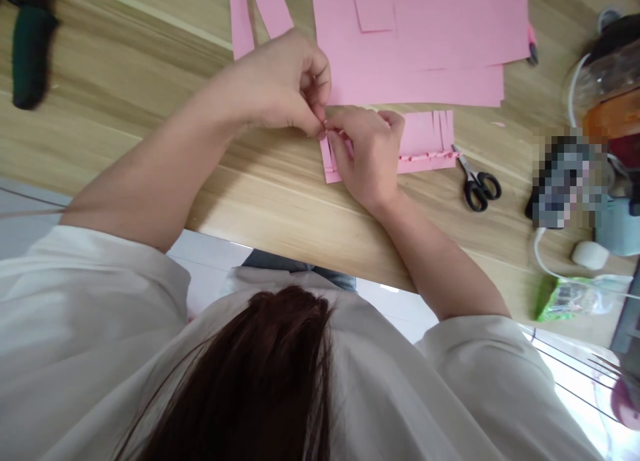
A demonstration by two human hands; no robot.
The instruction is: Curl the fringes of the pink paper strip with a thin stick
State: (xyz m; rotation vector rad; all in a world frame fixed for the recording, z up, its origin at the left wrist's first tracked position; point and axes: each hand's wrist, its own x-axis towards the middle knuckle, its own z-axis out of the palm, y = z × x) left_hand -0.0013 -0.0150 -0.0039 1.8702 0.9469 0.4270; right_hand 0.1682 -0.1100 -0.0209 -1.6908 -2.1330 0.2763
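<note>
**Head view: two hands pinch the end of a cut pink strip**

Head camera looks down past dark hair and white sleeves to a wooden table (125,101). The left hand (285,81) is curled nearly closed, its thumb and forefinger pressed together on the left end of the pink strip (425,141). The right hand (367,151) lies over the same end, its fingers bent and its fingertips meeting those of the left hand on the paper. What sits between the fingertips is too small to make out beyond a bit of pink.

The pink strip lies flat on the table near the front edge, stretching rightward from under the right hand. Its upper edge is cut into parallel flaps, and a creased line runs along its lower part.

Just beyond it lie large pink sheets (425,41) stacked on each other, with a small pink square (374,7) on top. Narrow pink offcuts (273,11) lie to their left, behind the left hand. Black-handled scissors (477,184) rest closed just beside the strip's right end. A dark green tool (30,54) lies far left, well apart. At the right are a white plug (590,254) with its cable and a green packet (565,297).
</note>
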